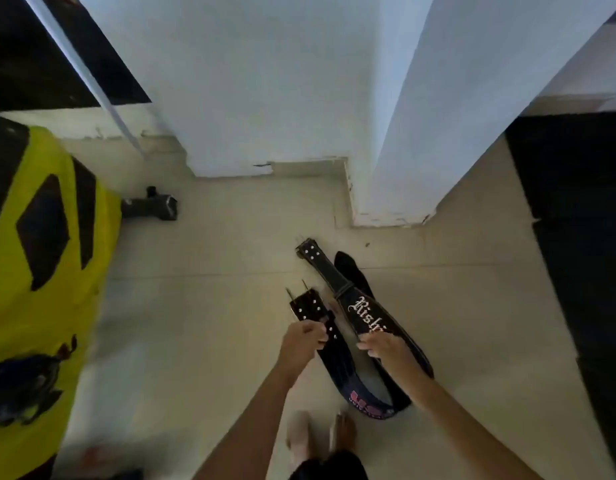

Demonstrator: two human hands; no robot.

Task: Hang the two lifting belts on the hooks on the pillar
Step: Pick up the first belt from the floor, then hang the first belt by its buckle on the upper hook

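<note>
Two lifting belts on the floor, lower centre, below the pillar (421,116) — left hand (301,341) closed on the buckle-end belt (311,311), right hand (386,346) gripping the lettered belt (363,311) — advise firm holds near the buckles, lifting both together; hooks unseen.
</note>
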